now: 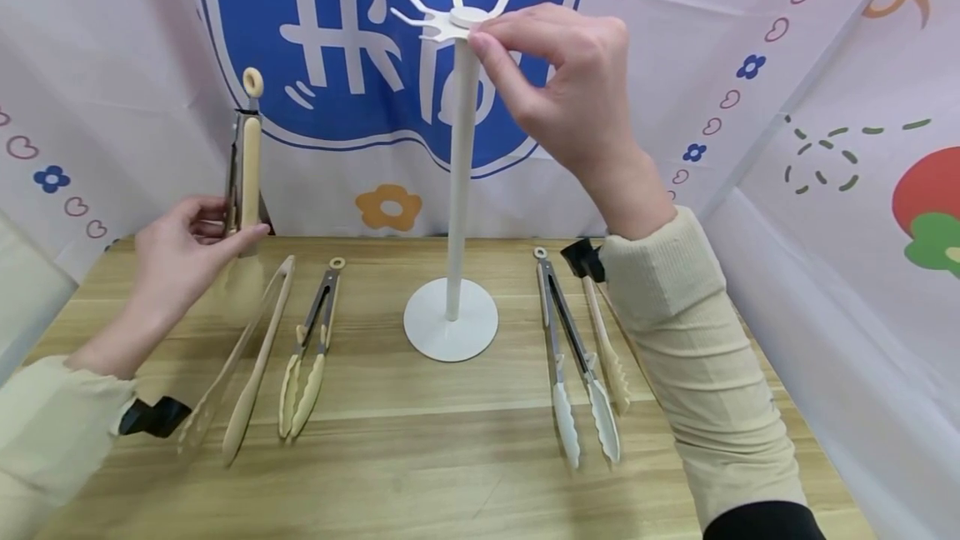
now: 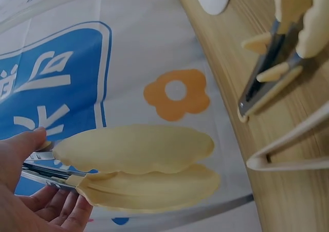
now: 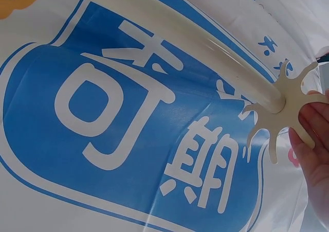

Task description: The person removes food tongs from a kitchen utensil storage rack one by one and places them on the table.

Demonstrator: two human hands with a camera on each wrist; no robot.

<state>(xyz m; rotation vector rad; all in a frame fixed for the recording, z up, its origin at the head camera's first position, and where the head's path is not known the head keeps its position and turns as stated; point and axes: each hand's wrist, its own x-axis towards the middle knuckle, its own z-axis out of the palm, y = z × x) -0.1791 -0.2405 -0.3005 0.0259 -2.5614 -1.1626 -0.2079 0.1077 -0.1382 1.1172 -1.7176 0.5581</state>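
My left hand grips a pair of tongs upright above the table, its ring loop at the top. In the left wrist view the two cream scalloped heads of these tongs lie close together, beyond my fingers. At the top of a white utensil stand, my right hand pinches one of the curved hooks between thumb and fingers. The right wrist view shows the hooked crown from below, with no utensil hanging on it. The stand's round base rests on the table.
Left of the stand lie wooden tongs and small cream-tipped tongs. To its right are white-tipped tongs and another wooden-looking pair, partly behind my right sleeve. A printed cloth hangs behind the wooden table.
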